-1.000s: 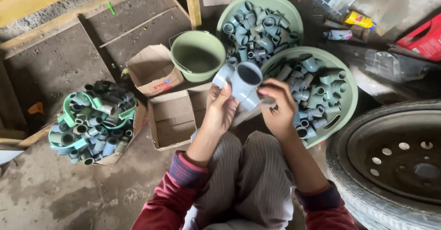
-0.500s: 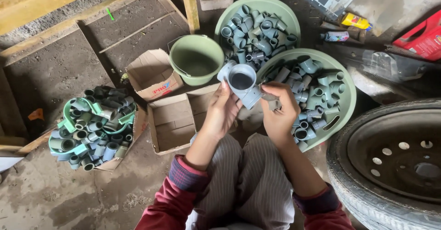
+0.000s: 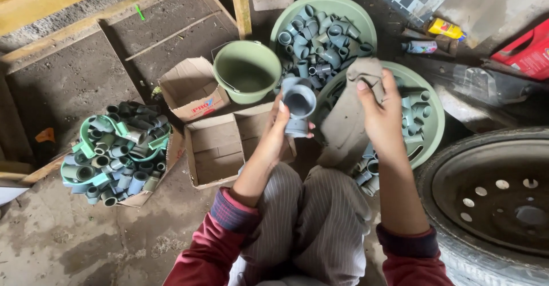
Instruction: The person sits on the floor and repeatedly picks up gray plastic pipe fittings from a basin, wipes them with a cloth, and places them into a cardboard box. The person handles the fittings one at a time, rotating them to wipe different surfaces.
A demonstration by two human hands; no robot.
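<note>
While the left hand (image 3: 278, 127) grips a grey plastic tee pipe fitting (image 3: 298, 106) by its lower socket, one open mouth faces the camera, probably so the bore can be looked into. Fitting sits mid-air above the knees, between the empty cardboard box (image 3: 216, 149) and the near basin (image 3: 426, 143). Right hand (image 3: 378, 112) is closed on a grey-brown cloth (image 3: 346, 120), pinched at its top edge so the rest hangs down in front of that basin; it looks ready for wiping, though that is a guess. Cloth and fitting are close but apart.

Near basin, pale green, holds more grey fittings, partly hidden by the cloth. Far basin (image 3: 343, 3) behind it is also full of grey elbows and tees. Both lie within arm's reach on the right side, which suits picking from them. Green bucket (image 3: 247, 69) stands empty, just left of the far basin. Second cardboard box (image 3: 190, 89) lies open beside it, tilted. Heap of fittings (image 3: 117, 152) on the left, mixed with green plastic strips, rests on flattened cardboard on the concrete floor (image 3: 68, 246). Car wheel (image 3: 497, 200) lies flat at lower right. Person sits low, striped trousers, red sleeves.
</note>
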